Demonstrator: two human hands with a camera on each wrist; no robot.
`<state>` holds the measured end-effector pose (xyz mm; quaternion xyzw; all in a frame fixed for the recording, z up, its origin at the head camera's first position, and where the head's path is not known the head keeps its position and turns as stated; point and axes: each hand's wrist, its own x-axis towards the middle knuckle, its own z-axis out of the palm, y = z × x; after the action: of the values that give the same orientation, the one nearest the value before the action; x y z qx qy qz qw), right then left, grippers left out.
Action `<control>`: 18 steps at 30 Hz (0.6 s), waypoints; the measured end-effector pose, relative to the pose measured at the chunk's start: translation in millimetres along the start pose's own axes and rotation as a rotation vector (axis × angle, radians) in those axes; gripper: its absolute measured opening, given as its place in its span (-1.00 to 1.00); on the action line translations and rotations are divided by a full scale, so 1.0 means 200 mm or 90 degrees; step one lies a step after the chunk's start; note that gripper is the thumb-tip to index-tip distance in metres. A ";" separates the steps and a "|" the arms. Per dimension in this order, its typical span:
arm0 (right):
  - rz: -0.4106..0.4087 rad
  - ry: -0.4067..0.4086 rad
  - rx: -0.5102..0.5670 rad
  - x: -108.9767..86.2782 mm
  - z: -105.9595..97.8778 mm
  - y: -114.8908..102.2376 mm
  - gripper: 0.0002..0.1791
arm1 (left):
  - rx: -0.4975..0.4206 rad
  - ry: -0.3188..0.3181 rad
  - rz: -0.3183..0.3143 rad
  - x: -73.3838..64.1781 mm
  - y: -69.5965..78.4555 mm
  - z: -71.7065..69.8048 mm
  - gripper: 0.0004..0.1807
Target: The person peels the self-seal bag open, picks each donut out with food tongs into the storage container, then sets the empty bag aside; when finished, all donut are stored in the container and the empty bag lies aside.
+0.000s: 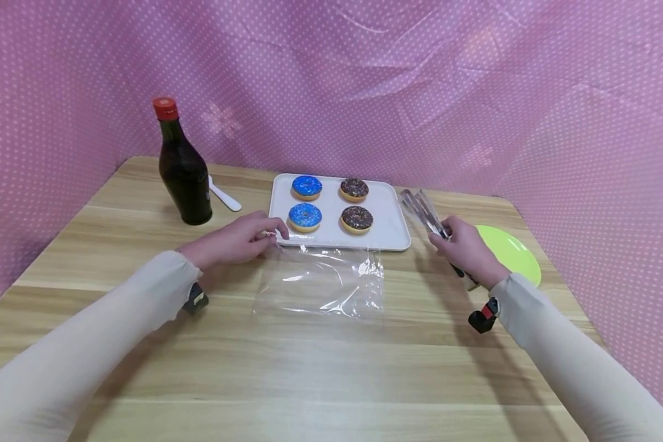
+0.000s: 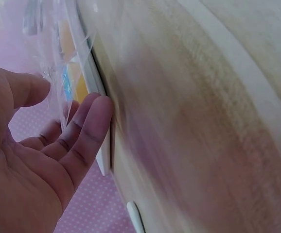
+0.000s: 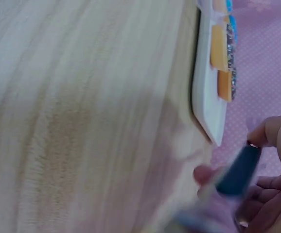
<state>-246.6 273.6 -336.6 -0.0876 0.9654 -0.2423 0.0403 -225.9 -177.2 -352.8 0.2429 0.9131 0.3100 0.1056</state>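
My right hand (image 1: 466,252) grips a pair of tongs (image 1: 428,212) to the right of the tray, with the heads pointing away toward the back. In the right wrist view, a blurred dark handle (image 3: 240,170) lies between thumb and fingers. At the tray's front left corner is my left hand (image 1: 240,238), beside a clear plastic bag (image 1: 326,282) lying flat on the table. The left wrist view has its thumb and fingers apart, with clear film (image 2: 60,92) near them. Blue donuts (image 1: 305,217) and chocolate donuts (image 1: 356,219) sit on the white tray (image 1: 387,227).
A dark bottle (image 1: 183,172) with a red cap stands at the back left. Beside it lies a white plastic knife or spreader (image 1: 224,195). A lime green plate (image 1: 511,255) is partly behind the right hand. Pink dotted cloth (image 1: 331,80) hangs around the wooden table (image 1: 320,380).
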 end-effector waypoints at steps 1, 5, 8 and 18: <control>0.007 -0.001 -0.010 0.00 0.00 0.00 -0.59 | 0.005 0.002 0.003 0.00 0.00 0.00 -0.75; 0.027 -0.013 -0.056 0.00 0.03 0.01 -0.58 | 0.024 0.013 0.013 -0.02 0.02 -0.01 -0.76; 0.045 -0.039 -0.062 0.00 0.04 0.01 -0.59 | 0.059 0.026 0.015 -0.03 0.03 -0.01 -0.75; 0.077 -0.087 -0.073 0.02 0.05 0.01 -0.62 | 0.183 0.034 0.135 -0.09 0.13 0.02 -0.34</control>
<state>-250.3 269.4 -347.3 -0.0479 0.9761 -0.1776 0.1154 -199.1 -166.5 -339.2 0.3420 0.9198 0.1919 0.0125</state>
